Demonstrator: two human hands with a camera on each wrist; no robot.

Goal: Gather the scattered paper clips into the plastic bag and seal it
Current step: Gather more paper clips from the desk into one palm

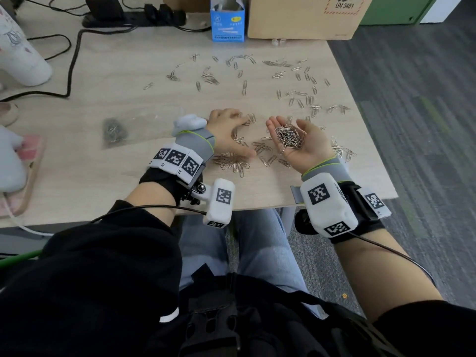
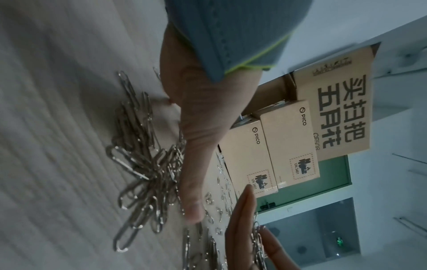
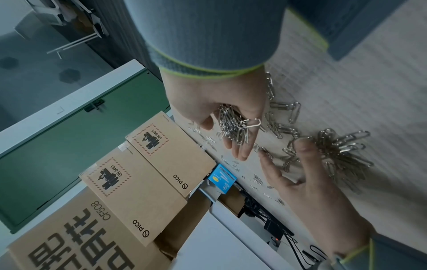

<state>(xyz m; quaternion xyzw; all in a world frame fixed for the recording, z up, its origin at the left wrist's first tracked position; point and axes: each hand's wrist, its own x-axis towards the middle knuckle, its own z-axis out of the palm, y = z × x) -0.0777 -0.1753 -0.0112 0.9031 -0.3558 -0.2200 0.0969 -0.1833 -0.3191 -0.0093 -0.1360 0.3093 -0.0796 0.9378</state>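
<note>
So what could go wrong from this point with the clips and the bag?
The right hand cups a loose heap of paper clips on an open palm; tilting it on the way to the plastic bag could spill them. The bag lies flat on the far side of the left hand, so the carry crosses it. Scattered clips near the table's right edge could get knocked to the floor.

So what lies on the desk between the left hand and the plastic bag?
In the head view, only bare desk separates the left hand from the plastic bag; loose paper clips lie on the hand's other side.
</note>
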